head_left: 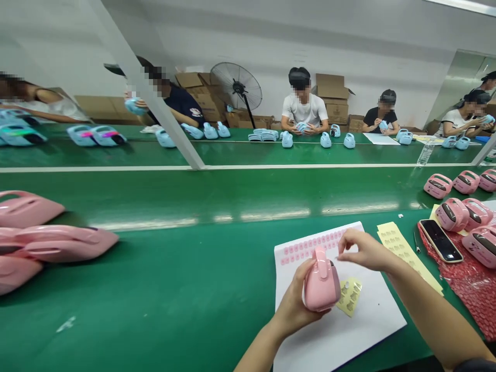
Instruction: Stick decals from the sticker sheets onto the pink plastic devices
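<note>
Pink device [321, 290] is gripped by the left hand [293, 304]; the right hand [363, 250] hovers beside it, fingers [346, 257] pinched.

From the left hand [297, 297] leftward, the bench [166, 305] gives a broad open lane up to the pink shells [73, 243] at far left. Ahead, past the paper [360, 328], it runs open to the white strip [271, 167], where a slanting post [170, 119] stands. Only a narrow gap parts the right hand [362, 250] from the held case [321, 289]. Rightward, beyond the flat yellow sheets [406, 253], the phone [440, 241] and pink cases [451, 214] crowd the way.
</note>
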`<state>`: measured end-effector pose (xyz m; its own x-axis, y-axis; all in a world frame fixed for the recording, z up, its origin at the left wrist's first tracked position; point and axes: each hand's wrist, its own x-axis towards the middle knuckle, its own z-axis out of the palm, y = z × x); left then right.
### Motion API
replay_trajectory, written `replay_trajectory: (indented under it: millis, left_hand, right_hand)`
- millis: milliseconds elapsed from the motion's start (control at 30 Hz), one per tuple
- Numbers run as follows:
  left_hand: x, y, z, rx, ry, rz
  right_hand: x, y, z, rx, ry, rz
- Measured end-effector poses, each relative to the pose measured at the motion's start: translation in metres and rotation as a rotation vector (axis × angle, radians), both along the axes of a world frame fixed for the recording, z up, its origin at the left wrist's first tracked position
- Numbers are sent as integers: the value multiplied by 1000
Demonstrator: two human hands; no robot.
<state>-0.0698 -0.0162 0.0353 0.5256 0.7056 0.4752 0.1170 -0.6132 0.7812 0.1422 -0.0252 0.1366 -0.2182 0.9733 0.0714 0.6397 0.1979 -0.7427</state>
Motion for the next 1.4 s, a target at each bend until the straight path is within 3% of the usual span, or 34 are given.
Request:
replay_trajectory:
  millis: [100, 233, 333, 567, 1000, 1400]
  left_hand:
    - [2, 2, -2, 139, 49, -84]
    - [5, 1, -2, 198, 12, -131]
    - [7, 0, -2, 159, -61, -154]
    - [6, 0, 0, -232, -222, -109]
    - [8, -3, 1, 26, -177, -132]
    - [6, -4, 5, -258, -249, -110]
  right_hand:
    - [-14, -8, 11, -212, 43, 155]
    - [-21, -7, 7, -315, -20, 150]
    - [-23, -6, 5, -301, -41, 148]
    - [-27, -9, 3, -247, 5, 114]
    - [-28, -16, -5, -230, 202, 78]
    - [-32, -26, -2, -150, 79, 0]
